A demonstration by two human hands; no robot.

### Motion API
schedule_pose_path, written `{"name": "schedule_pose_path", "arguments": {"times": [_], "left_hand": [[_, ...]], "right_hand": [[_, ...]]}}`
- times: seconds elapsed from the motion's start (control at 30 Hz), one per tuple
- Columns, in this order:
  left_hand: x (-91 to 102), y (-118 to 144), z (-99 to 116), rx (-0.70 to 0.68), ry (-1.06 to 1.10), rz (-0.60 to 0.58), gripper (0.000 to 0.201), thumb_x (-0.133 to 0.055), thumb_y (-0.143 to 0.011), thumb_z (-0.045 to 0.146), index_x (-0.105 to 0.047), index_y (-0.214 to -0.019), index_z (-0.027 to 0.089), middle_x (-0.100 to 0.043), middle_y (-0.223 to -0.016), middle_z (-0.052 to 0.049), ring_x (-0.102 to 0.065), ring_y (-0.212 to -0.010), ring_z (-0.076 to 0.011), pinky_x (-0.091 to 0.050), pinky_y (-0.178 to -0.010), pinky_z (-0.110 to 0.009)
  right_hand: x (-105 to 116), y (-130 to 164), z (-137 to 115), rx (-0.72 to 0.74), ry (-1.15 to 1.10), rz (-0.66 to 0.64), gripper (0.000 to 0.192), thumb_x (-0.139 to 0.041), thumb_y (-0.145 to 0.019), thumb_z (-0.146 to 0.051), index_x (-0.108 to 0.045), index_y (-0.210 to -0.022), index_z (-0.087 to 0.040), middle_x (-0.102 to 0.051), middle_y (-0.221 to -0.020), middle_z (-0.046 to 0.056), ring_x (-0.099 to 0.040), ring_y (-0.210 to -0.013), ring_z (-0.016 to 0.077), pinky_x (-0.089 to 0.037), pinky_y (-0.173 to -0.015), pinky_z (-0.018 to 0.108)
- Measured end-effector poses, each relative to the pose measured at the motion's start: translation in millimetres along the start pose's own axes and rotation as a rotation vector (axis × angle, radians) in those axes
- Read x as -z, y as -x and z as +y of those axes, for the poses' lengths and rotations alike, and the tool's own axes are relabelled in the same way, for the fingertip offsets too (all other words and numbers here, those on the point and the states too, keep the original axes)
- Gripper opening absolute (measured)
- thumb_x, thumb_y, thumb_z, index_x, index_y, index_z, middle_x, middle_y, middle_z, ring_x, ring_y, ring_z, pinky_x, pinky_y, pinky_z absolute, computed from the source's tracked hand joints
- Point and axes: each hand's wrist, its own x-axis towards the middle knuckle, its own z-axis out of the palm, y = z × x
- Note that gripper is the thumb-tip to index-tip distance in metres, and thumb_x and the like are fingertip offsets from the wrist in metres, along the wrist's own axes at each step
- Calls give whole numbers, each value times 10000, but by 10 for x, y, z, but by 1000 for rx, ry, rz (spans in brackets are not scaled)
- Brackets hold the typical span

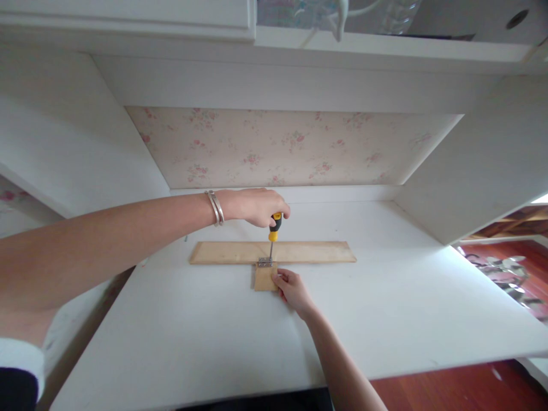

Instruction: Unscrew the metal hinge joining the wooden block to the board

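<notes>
My left hand [257, 206] grips the top of a yellow and black screwdriver [274, 228] held upright, its tip on a small metal hinge [265, 262]. The hinge sits where a long wooden board [317, 252] meets a small wooden piece [264, 278] in front of it. My right hand [291, 288] presses on the right edge of the small piece. Silver bangles ring my left wrist.
Everything lies on a white desk [385, 319] inside a white alcove with floral wallpaper [282, 145] at the back. White side walls stand left and right, a shelf overhead. The desk's front edge drops to a red wooden floor [462, 388].
</notes>
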Motion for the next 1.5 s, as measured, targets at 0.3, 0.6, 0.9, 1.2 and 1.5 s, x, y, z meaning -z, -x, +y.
{"name": "schedule_pose_path", "arguments": {"times": [0.3,0.6,0.9,1.2,1.5], "left_hand": [[-7,-15,3,-16,-33,24,395,-554,-790,439,-601,-1147,275,-625,-1128,-54,-574,-966,-210,-401,-767,-285],[12,-23,34,163,-44,18,482,-431,-817,600,-626,-1096,260,-655,-1034,-79,-594,-847,-215,-404,-716,-300],[-8,-36,41,111,-86,-43,356,-511,-816,469,-627,-1094,277,-664,-973,-72,-594,-851,-217,-406,-684,-293],[-22,-46,75,-3,-22,-67,416,-623,-749,367,-590,-1161,317,-634,-1089,-35,-579,-937,-196,-405,-767,-271],[-46,-22,41,64,-38,-29,477,-564,-779,467,-540,-1230,312,-592,-1185,-57,-584,-923,-211,-406,-727,-286]], "right_hand": [[-3,2,7,-10,-18,4,471,-539,-796,-530,-622,-1028,-128,-447,-547,-50,-363,-411,58,-261,-355,184],[3,-6,34,14,-25,12,463,-540,-800,-529,-632,-1017,-131,-454,-539,-48,-369,-404,57,-262,-360,187],[3,-10,57,13,-32,9,459,-540,-804,-525,-631,-1026,-134,-460,-546,-47,-377,-406,62,-274,-357,195],[1,-3,22,14,-16,7,475,-538,-797,-541,-634,-1010,-127,-464,-552,-45,-375,-403,61,-270,-349,188],[9,-1,0,15,-16,7,439,-535,-808,-512,-638,-995,-128,-463,-553,-39,-379,-408,59,-264,-362,187]]}}
